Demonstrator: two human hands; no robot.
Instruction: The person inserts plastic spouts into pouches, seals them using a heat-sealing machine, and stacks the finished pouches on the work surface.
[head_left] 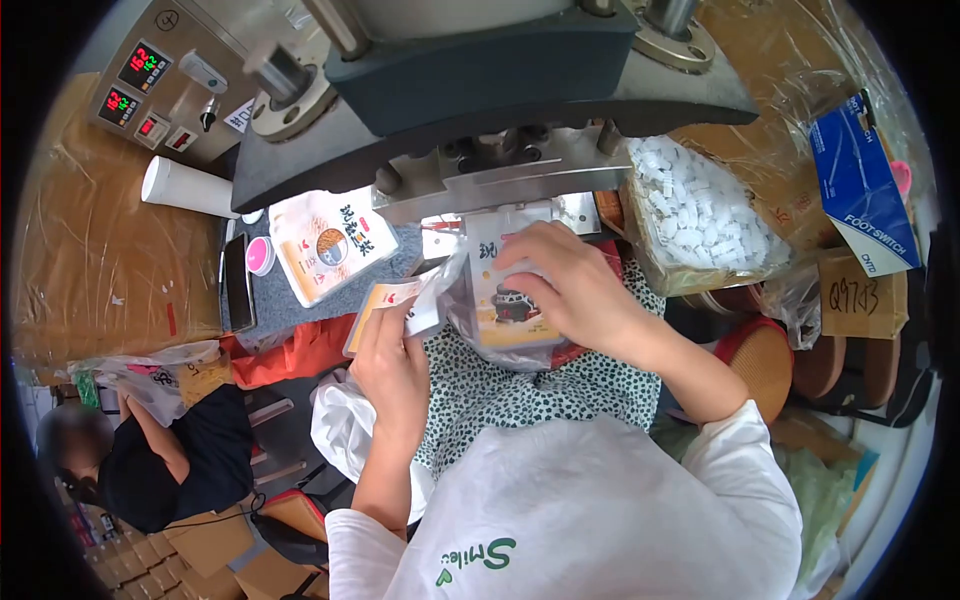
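My left hand is closed on a printed pouch in white and orange, its fingers over the lower part. To its right, my right hand rests with curved fingers on a stack of printed pouches under the machine's metal jaw. The stack sits in a clear plastic wrap above my lap. What my right fingertips pinch, if anything, is too small to tell. More pouches lie at the left on the grey mat.
A box of small white plastic pieces stands at the right, near a blue box. Left are a phone, a round pink-lidded container, a white cylinder and a control panel. Another person sits at the lower left.
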